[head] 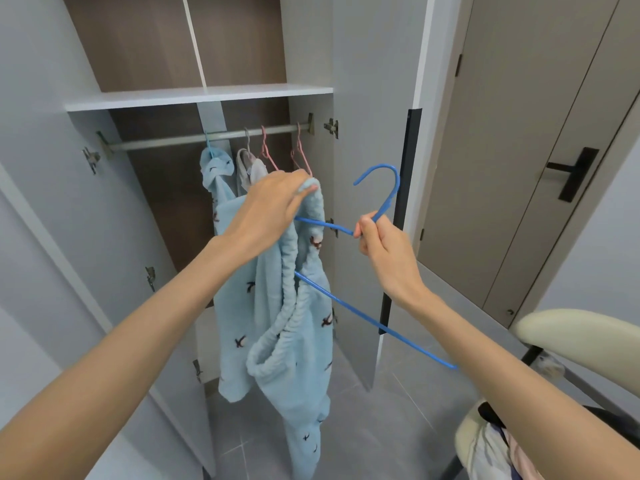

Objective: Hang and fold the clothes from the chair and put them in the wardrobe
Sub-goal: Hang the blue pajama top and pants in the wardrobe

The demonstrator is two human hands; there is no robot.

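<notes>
My left hand (pixel 268 207) grips the waistband of light blue patterned trousers (pixel 294 341), which hang down in front of the open wardrobe. My right hand (pixel 379 244) pinches the neck of a blue wire hanger (pixel 377 327); one hanger arm is threaded through the waistband. Inside the wardrobe a matching light blue top (pixel 221 192) hangs on the rail (pixel 180 140). The cream chair (pixel 568 337) at the lower right holds more clothes (pixel 498 445).
On the rail hang a white garment (pixel 251 168) and two bare pink hangers (pixel 301 157). The right wardrobe door (pixel 367 168) stands open beside my right hand. A white shelf (pixel 194 95) runs above the rail. A closed room door (pixel 540 150) is at right.
</notes>
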